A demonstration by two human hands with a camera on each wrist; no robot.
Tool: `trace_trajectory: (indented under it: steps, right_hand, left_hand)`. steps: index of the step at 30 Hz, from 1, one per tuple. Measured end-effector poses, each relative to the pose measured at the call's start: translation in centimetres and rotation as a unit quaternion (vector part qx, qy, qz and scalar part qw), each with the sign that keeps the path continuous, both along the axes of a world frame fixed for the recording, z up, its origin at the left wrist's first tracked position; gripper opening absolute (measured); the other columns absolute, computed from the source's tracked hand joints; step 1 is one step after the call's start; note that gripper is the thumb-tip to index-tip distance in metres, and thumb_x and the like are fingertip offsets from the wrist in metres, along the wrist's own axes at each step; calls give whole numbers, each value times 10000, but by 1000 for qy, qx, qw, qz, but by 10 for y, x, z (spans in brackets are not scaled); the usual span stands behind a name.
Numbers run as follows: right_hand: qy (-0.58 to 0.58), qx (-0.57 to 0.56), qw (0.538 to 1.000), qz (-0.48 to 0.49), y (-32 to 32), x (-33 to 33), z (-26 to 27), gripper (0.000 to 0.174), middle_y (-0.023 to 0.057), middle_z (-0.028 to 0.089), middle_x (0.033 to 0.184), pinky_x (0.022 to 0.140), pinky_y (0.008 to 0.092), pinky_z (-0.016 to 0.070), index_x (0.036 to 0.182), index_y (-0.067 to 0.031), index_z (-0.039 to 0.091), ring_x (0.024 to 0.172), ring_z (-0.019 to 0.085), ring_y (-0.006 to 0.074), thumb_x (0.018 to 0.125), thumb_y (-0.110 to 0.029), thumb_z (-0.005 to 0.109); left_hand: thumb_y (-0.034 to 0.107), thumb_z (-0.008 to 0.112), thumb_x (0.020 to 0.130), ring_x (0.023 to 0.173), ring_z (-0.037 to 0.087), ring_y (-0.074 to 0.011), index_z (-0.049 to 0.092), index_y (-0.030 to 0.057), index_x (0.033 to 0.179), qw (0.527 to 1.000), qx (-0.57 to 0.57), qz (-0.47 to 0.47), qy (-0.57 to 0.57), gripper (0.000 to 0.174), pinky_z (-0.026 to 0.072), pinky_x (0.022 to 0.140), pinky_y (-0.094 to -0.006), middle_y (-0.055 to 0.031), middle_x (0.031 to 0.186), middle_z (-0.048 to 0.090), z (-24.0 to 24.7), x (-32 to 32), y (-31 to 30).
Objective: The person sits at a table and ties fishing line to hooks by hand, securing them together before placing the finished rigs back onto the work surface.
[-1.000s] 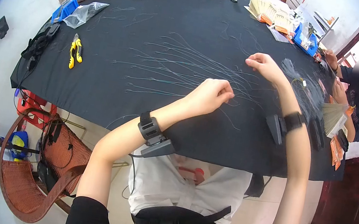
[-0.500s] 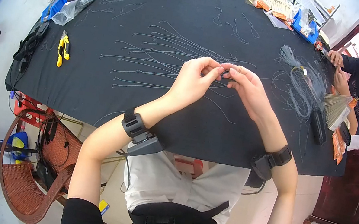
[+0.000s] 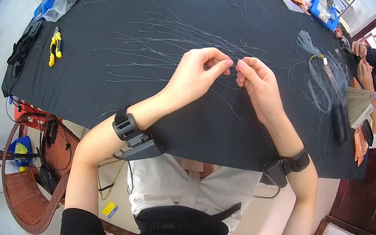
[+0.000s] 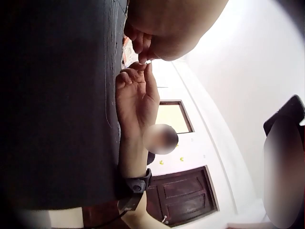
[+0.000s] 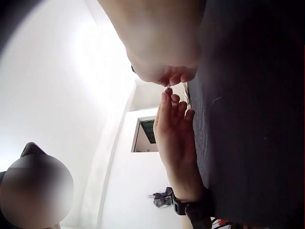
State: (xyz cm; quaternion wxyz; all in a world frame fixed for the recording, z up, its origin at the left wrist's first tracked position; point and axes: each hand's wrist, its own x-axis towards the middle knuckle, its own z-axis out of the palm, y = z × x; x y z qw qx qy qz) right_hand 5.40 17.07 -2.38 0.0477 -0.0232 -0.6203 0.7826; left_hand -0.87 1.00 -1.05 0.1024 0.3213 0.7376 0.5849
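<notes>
Status as I read it: partly done. A fan of laid-out strands (image 3: pixel 161 39) lies flat on the black table (image 3: pixel 103 94), beyond and to the left of the hands. Those look finished. The tangled bundle (image 3: pixel 320 77) off to the right, well apart from the hands, looks like unworked stock, so plenty is left.

One strand (image 3: pixel 233 67) is in hand now, held just above the cloth near the table's middle, between the two sets of fingertips.

Left hand (image 3: pixel 194 76): wrist bent, thumb and forefinger pinching the strand's left end, other fingers loosely curled. Right hand (image 3: pixel 257 87): mirror pose, thumb and forefinger pinching the other end. The fingertips of the two hands nearly touch. Both forearms come in over the near table edge and converge.

Wrist views confirm the fingertips are close together — the strand is too thin to see there. Can't tell whether it's being knotted or just straightened. Yellow pliers (image 3: pixel 55 45) lie far left, no hand near them.
</notes>
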Motion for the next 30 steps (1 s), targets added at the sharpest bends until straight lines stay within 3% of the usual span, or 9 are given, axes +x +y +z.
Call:
trace_trajectory:
  steps: [18,21,24,26,30]
  right_hand:
    - [43,46,998,-14,-2,1,2,181,-2,526,766,612,195,383,948,-19,550,680,467,60,876,-185,555]
    - [70,49,995,-52,-5,0,3,164,4,535,786,621,197,391,940,-17,546,705,480,59,876,-168,552]
    - [134,108,979,-106,-3,-2,6,154,7,547,776,604,194,399,935,-11,540,695,494,56,875,-152,552]
    - [114,155,976,-105,1,-1,4,159,4,555,764,576,192,399,929,-7,539,660,493,54,871,-154,557]
    - [122,239,961,-61,3,-2,0,153,-2,561,714,512,186,380,902,1,551,586,478,43,854,-143,573]
  left_hand:
    - [174,608,830,676,547,-59,636,12,922,999,-28,-26,34,188,421,599,-190,-26,766,628,2,0,-1]
    - [176,605,832,670,544,-57,634,14,910,999,-14,-29,16,181,418,590,-186,-19,754,623,1,-2,-2]
    - [168,601,835,667,543,-55,633,18,904,999,-33,-16,-7,168,416,587,-185,-14,746,618,5,-2,-3]
    - [155,599,836,681,550,-58,638,19,905,999,-44,-2,-15,158,424,601,-189,-19,757,623,6,-4,-4]
    - [173,613,827,711,565,-73,653,18,919,995,-60,36,74,184,446,641,-207,-43,797,644,4,-15,-8]
